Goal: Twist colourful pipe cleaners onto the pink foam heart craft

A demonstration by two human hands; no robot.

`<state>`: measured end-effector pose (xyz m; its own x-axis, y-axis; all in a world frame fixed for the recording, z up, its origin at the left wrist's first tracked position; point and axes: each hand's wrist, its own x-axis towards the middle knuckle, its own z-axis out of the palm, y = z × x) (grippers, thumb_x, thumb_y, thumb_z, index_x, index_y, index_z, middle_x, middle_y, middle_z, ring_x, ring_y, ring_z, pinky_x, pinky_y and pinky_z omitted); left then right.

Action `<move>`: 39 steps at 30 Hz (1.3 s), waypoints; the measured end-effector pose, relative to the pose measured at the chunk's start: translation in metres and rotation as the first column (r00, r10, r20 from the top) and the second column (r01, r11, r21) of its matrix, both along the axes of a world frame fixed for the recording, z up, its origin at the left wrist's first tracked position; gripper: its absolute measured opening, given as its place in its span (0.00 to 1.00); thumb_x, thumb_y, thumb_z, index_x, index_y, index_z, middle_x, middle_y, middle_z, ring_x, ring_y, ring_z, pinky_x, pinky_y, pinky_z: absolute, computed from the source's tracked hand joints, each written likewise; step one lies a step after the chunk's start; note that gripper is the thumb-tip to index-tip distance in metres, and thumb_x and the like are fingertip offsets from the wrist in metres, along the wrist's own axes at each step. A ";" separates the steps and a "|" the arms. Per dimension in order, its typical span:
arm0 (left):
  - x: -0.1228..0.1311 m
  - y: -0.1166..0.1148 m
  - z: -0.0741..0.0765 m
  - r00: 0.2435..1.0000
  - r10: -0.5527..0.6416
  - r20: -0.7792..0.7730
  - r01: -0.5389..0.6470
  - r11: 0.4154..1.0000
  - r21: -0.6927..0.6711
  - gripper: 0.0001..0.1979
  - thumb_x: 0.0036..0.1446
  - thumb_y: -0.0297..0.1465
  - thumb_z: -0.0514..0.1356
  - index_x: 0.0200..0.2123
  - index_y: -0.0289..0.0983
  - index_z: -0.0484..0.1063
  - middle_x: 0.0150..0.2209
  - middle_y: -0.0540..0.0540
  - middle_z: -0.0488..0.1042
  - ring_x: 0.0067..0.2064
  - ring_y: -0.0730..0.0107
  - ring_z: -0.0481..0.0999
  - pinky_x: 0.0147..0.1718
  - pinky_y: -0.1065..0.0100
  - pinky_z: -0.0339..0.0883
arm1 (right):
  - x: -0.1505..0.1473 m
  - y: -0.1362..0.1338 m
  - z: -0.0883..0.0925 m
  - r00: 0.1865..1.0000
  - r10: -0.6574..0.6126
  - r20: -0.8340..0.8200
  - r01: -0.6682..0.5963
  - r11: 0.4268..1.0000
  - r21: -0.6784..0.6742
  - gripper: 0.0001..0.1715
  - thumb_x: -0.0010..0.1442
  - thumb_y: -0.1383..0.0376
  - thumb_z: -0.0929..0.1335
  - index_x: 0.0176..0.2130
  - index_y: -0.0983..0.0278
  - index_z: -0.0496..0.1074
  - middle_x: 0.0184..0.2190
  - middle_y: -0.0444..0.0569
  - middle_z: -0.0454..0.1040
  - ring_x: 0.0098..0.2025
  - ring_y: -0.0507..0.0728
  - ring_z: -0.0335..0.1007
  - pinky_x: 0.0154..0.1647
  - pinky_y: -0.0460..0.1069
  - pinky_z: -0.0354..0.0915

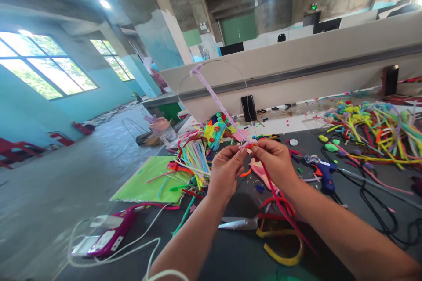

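Above the desk (237,250), pinches a lilac-barred wire hoop (220,104) by its lower edge with left hand (227,167) and right hand (275,160), probably light and springy, best held where fuzzy-wrapped.

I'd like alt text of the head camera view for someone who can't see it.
A person's left hand and right hand pinch the lower end of a fuzzy lilac strand that crosses a thin wire hoop, above a dark, cluttered table. Around them lie bundled multicoloured fuzzy stems, silver-bladed scissors and a blue glue gun; a black phone stands behind.
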<state>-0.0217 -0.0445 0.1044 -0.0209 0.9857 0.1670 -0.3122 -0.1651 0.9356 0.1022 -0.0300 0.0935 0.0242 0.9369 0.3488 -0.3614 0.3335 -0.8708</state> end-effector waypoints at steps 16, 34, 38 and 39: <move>0.009 0.011 -0.008 0.982 0.143 -0.121 -0.132 0.987 0.097 0.14 0.47 0.39 0.65 0.29 0.33 0.71 0.18 0.56 0.64 0.15 0.85 0.57 0.13 0.78 0.50 | -0.001 0.009 -0.012 0.992 -0.105 0.067 0.103 0.994 0.034 0.07 0.50 0.63 0.70 0.26 0.64 0.73 0.21 0.43 0.70 0.23 0.50 0.61 0.24 0.46 0.56; 0.003 0.001 0.010 0.994 0.022 -0.103 -0.030 0.997 -0.071 0.14 0.40 0.35 0.68 0.24 0.33 0.68 0.15 0.58 0.58 0.14 0.87 0.52 0.13 0.79 0.44 | 0.002 0.017 -0.022 0.868 -0.360 0.343 0.260 0.917 0.302 0.07 0.53 0.66 0.66 0.27 0.63 0.74 0.23 0.44 0.71 0.26 0.52 0.64 0.30 0.47 0.58; 0.014 0.007 0.013 0.995 0.002 -0.099 -0.008 0.998 -0.063 0.14 0.40 0.35 0.68 0.24 0.33 0.68 0.13 0.58 0.57 0.14 0.87 0.51 0.12 0.79 0.43 | 0.002 0.017 -0.022 0.853 -0.363 0.375 0.242 0.912 0.332 0.08 0.52 0.67 0.66 0.24 0.62 0.73 0.20 0.43 0.69 0.25 0.52 0.63 0.29 0.46 0.56; 0.016 0.008 0.014 0.994 -0.012 -0.109 0.004 0.998 -0.069 0.14 0.41 0.35 0.68 0.24 0.33 0.67 0.13 0.59 0.56 0.14 0.87 0.51 0.12 0.79 0.43 | 0.002 0.019 -0.022 0.858 -0.355 0.370 0.237 0.914 0.329 0.09 0.52 0.67 0.66 0.22 0.63 0.72 0.19 0.42 0.68 0.24 0.51 0.61 0.28 0.46 0.56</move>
<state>-0.0061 -0.0366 0.1186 0.0015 0.9950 0.0994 -0.2087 -0.0969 0.9732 0.1045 -0.0115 0.0716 0.0837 0.7802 0.6199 0.1654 0.6026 -0.7807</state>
